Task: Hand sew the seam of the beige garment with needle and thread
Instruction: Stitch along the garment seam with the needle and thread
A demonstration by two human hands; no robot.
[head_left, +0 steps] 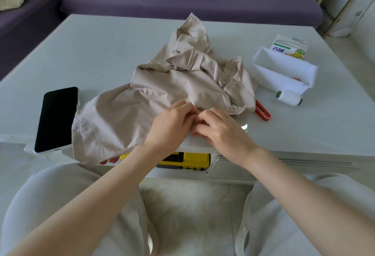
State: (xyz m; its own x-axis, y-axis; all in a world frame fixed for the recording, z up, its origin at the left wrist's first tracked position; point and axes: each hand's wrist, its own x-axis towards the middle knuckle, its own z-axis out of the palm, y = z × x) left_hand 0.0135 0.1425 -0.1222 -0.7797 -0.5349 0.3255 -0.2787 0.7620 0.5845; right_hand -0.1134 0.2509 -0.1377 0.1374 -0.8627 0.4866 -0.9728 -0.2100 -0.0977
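We see both forearms point(97, 201) bare, uncovered from the lower frame edge up to the left hand point(172, 122) and right hand point(222, 132). Over both thighs we find loose, pale grey trousers point(52, 205) (soft, matte cloth, lightly creased; a seam shows on the right leg).

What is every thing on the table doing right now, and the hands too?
beige garment: crumpled, one end hanging over the table edge.
left hand: pinches the garment's edge.
right hand: fingers curled there; what they hold is hidden.
phone: face up, screen dark.
thread spool: lying on its side.
white box: open.
red snips: lying flat, partly under the garment.
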